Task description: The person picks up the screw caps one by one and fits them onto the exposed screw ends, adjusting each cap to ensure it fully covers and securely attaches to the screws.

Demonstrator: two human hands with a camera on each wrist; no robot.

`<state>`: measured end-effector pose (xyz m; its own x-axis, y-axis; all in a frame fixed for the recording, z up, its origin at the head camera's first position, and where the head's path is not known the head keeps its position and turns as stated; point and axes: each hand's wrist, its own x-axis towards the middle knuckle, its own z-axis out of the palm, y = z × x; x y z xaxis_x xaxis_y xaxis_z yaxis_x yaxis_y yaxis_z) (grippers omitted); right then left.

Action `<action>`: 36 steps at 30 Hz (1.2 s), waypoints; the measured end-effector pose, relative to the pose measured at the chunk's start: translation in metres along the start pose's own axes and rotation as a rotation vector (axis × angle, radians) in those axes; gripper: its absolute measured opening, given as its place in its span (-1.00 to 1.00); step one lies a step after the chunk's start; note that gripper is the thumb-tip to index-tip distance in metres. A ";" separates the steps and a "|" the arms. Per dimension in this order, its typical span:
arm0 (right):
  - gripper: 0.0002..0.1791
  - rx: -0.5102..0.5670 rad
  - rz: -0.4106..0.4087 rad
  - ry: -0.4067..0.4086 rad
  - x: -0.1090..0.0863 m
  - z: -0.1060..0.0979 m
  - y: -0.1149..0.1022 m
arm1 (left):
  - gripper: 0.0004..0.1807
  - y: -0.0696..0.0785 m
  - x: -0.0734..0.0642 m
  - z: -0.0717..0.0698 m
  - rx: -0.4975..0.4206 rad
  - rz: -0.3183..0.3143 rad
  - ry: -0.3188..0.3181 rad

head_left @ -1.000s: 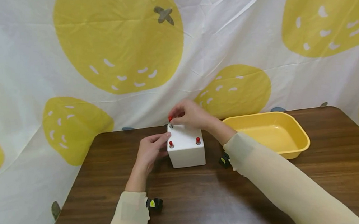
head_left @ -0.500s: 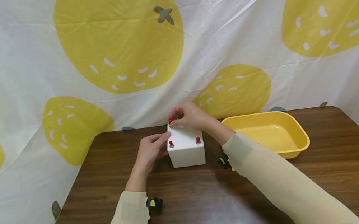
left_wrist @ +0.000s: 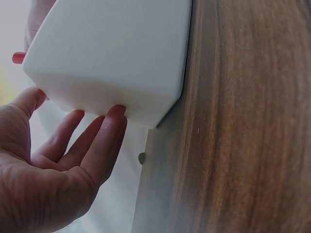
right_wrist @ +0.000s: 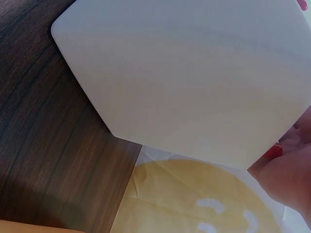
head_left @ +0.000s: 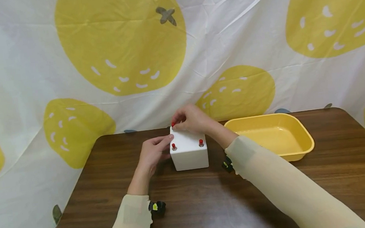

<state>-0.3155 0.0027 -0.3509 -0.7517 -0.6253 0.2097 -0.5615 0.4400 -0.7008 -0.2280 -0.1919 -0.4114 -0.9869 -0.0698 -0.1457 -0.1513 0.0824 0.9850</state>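
Observation:
A white box stands on the table, with small red-capped toggle switches on its top. One switch is at the near left corner, another switch at the near right. My right hand pinches a third red-capped switch at the far left corner between thumb and fingers; its lower part is hidden. In the right wrist view its red cap shows beside the thumb. My left hand steadies the box's left side. In the left wrist view its fingertips press the white wall, fairly straight, with the thumb near the top edge.
A yellow plastic tub stands right of the box, partly behind my right forearm. The brown wooden table ends at a fruit-patterned cloth hanging close behind the box.
My right hand has lowered slightly with the red-capped switch, and the metal seen below the cap earlier is now covered. My left hand and the box have stayed in place.

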 end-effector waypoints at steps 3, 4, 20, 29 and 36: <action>-0.86 -0.008 0.003 0.008 -0.001 0.001 -0.001 | -0.46 0.000 0.000 0.000 0.002 -0.001 -0.001; -0.86 -0.009 0.005 0.012 -0.001 0.001 -0.001 | -0.46 0.000 0.000 0.000 0.000 -0.001 -0.003; -0.85 -0.027 0.033 0.029 -0.003 0.003 -0.001 | -0.44 -0.003 0.002 -0.001 0.007 0.007 -0.009; -0.77 -0.030 0.059 0.027 -0.007 -0.001 0.001 | -0.45 -0.003 0.001 0.000 -0.001 -0.001 -0.004; -0.72 -0.023 0.042 0.037 -0.011 -0.008 0.005 | -0.42 -0.002 0.002 0.000 0.007 -0.007 0.006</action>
<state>-0.3129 0.0170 -0.3508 -0.7871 -0.5817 0.2055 -0.5363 0.4805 -0.6939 -0.2293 -0.1919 -0.4133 -0.9855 -0.0762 -0.1517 -0.1582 0.0887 0.9834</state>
